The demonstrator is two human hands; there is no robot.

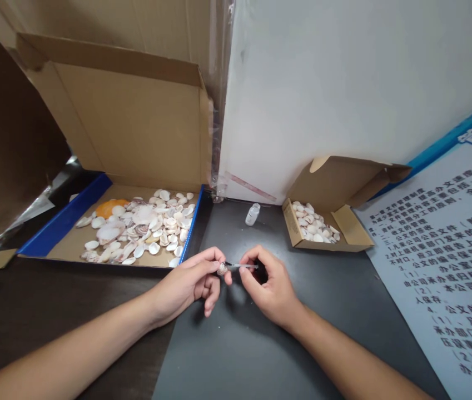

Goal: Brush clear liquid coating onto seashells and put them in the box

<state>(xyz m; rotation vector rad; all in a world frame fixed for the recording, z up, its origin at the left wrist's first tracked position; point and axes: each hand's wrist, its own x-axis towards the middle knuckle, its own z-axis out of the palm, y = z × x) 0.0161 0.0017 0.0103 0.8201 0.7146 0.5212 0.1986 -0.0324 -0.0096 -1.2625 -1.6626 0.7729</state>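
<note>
My left hand (194,280) pinches a small seashell (222,269) between thumb and fingertips, just above the dark table (236,344). My right hand (271,286) is closed on a thin brush applicator (242,266) whose tip touches the shell. A small clear bottle (253,214) stands uncapped on the table behind my hands. A large open cardboard box (135,166) with blue sides holds several loose shells (144,228) to the left. A small open cardboard box (327,222) holding more shells sits to the right.
A white wall panel (344,83) rises behind the table. A printed poster (448,250) with a blue border leans at the right. Cardboard sheets and clear plastic film (10,166) stand at the far left.
</note>
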